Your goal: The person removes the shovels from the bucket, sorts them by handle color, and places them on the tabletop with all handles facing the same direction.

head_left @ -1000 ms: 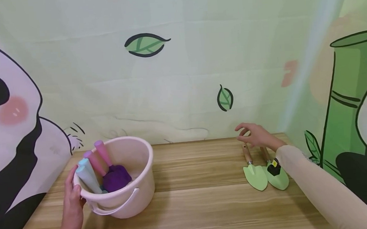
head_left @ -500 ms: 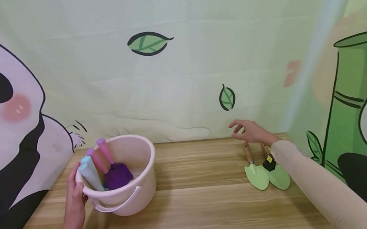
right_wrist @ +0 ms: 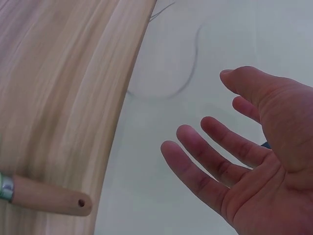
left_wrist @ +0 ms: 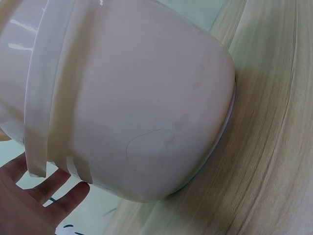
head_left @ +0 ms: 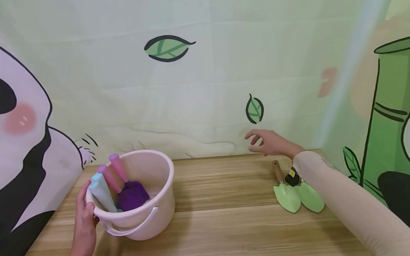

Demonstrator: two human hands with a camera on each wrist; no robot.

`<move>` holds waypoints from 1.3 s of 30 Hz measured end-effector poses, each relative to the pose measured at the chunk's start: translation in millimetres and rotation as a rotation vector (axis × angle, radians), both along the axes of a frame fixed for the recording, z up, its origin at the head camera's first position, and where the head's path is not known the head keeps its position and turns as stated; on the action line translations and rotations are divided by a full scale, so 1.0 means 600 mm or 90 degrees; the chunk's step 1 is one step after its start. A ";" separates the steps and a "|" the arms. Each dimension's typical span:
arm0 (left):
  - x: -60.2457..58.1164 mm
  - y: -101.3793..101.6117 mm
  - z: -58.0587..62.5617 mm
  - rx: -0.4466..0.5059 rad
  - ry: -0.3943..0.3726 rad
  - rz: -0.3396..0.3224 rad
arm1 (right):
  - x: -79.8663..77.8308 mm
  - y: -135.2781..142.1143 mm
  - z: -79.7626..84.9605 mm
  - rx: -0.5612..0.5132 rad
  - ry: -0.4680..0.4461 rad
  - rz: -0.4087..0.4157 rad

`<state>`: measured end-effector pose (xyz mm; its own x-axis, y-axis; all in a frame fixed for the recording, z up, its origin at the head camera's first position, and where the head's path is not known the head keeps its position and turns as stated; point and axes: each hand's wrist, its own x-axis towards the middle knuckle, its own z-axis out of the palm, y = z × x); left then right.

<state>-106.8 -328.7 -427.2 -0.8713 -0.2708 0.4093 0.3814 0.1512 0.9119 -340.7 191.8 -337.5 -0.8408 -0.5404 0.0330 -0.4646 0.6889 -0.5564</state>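
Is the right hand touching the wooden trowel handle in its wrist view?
Apart: in the right wrist view, pale backdrop shows between the right hand and the wooden trowel handle.

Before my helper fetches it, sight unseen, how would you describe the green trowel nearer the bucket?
On the wooden table, find the pale pink bucket, then look well to its right. Your green trowel is the one nearer the bucket, with its wooden handle in full view; the other green trowel has its handle mostly hidden behind the sleeve.
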 end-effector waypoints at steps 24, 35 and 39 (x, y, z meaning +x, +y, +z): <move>-0.002 -0.002 -0.003 -0.007 -0.003 0.004 | 0.011 -0.086 0.072 0.040 0.036 0.071; -0.002 -0.001 -0.003 -0.001 0.001 0.001 | 0.023 -0.112 0.123 0.097 0.030 0.133; -0.001 -0.002 -0.002 -0.001 -0.001 0.003 | 0.030 -0.126 0.144 0.123 0.025 0.155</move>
<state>-107.6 -329.8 -428.4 -0.8706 -0.2743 0.4085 0.3794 0.1545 0.9123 -322.9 116.2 -251.3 -0.6857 -0.7254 -0.0601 -0.6479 0.6460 -0.4037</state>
